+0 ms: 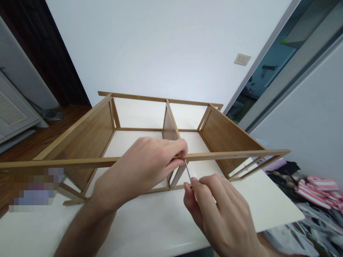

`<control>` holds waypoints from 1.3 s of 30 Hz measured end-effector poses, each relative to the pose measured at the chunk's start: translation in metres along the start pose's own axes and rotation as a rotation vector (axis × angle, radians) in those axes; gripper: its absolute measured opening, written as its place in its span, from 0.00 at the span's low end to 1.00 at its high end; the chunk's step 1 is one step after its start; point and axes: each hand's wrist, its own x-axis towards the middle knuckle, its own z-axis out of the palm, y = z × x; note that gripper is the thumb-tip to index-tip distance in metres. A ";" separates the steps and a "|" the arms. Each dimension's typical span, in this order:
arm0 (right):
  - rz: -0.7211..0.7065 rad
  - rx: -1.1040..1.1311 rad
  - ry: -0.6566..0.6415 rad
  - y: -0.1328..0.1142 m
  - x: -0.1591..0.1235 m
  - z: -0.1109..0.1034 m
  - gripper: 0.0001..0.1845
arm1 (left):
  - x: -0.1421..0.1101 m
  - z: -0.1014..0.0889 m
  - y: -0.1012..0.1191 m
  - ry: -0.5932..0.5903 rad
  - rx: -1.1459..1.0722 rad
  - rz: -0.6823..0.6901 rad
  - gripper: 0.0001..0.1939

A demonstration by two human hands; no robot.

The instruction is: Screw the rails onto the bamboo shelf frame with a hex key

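Observation:
A wooden shelf frame (88, 135) lies on its side on a white board (150, 221), with a middle divider (170, 125) and two side panels. My left hand (144, 166) is closed around the near rail (235, 155) where the divider meets it, fingers pinched at the joint. My right hand (214, 207) is just below, fingers pinched on a thin metal tool (187, 171), perhaps a hex key. The tool's tip reaches up to the joint under my left fingers.
A white wall rises behind the frame, with a light switch (242, 59). A doorway opens at the right. Striped cloth and clutter (316, 189) lie on the floor at the right. A white appliance (13, 107) stands at the left on the wood floor.

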 end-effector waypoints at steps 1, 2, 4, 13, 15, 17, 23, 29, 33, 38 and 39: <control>0.051 0.031 0.011 -0.002 -0.001 0.002 0.08 | 0.000 0.000 0.000 -0.002 -0.002 -0.003 0.06; 0.100 0.072 0.022 -0.004 -0.002 0.003 0.06 | 0.000 0.000 0.000 -0.003 -0.003 -0.007 0.06; 0.177 0.165 0.032 -0.007 -0.003 0.006 0.03 | 0.001 0.000 0.000 -0.002 -0.010 -0.014 0.06; 0.348 0.444 0.027 -0.009 -0.006 0.008 0.10 | 0.001 0.002 0.000 -0.005 -0.022 -0.014 0.07; 0.484 0.652 -0.015 -0.010 -0.007 0.005 0.10 | 0.001 0.001 0.000 -0.004 -0.021 -0.011 0.08; 0.591 0.840 -0.075 -0.010 -0.009 0.003 0.10 | 0.001 0.001 0.000 -0.008 -0.016 -0.007 0.07; 0.589 1.007 -0.123 -0.005 -0.010 0.002 0.11 | 0.002 0.004 -0.002 0.018 0.024 0.034 0.07; 0.196 0.621 -0.149 0.012 -0.016 0.001 0.13 | 0.000 0.006 -0.005 0.052 0.037 0.071 0.06; -0.019 0.417 -0.083 0.021 -0.017 0.000 0.14 | 0.000 0.006 -0.004 0.058 0.039 0.074 0.06; -0.108 0.220 0.043 0.021 -0.011 0.000 0.13 | 0.000 0.004 -0.003 0.048 0.025 0.062 0.06; -0.108 0.201 0.060 0.020 -0.011 0.001 0.13 | 0.000 0.003 -0.003 0.041 0.022 0.052 0.07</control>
